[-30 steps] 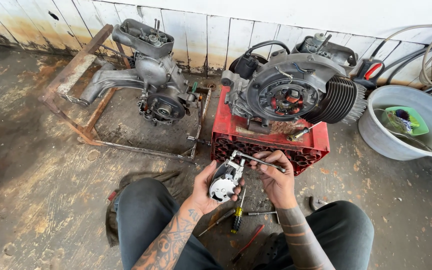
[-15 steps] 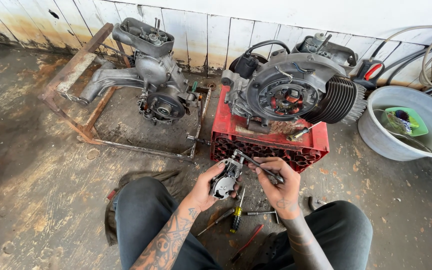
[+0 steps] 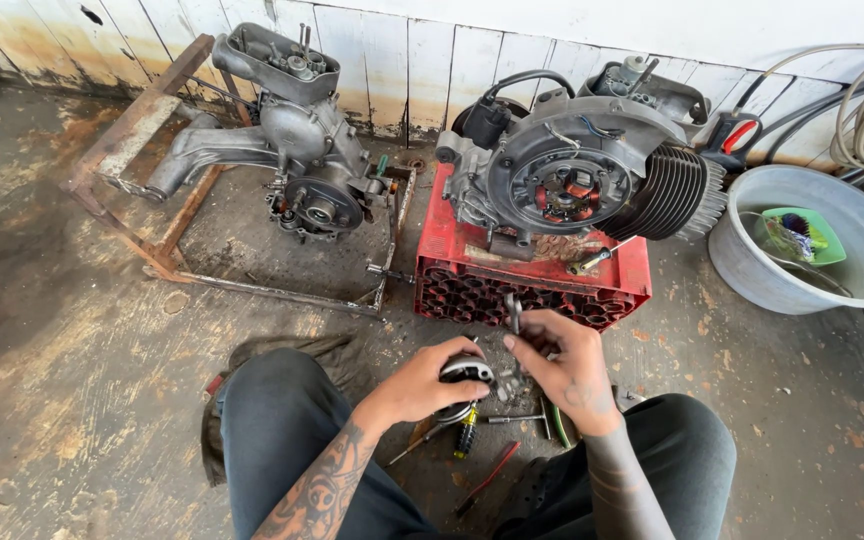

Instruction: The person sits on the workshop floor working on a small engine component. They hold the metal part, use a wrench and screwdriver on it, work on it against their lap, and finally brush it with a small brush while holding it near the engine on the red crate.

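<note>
Between your knees, your left hand [image 3: 422, 385] wraps around a small round metal part [image 3: 465, 372], gripping it from the left, while your right hand [image 3: 567, 365] pinches a thin metal tool [image 3: 514, 312] that stands upright just above the part; its fingers are closed narrow on it. Just ahead of your knuckles runs the near edge of the red crate [image 3: 472, 270], with an engine [image 3: 582, 180] resting on top, so forward room is tight. A screwdriver [image 3: 467, 432], a red-handled tool [image 3: 489, 478] and a few other tools lie on the floor under your hands, close together. To your left front, a second engine [image 3: 302, 150] sits in a rusty steel frame [image 3: 132, 140], well apart from your hands. To your right, a grey basin [image 3: 752, 275] stands near the crate's corner. Open floor [image 3: 72, 380] spreads wide to your left, stained and rough concrete, and a whitewashed plank wall [image 3: 422, 60] closes off the back.
</note>
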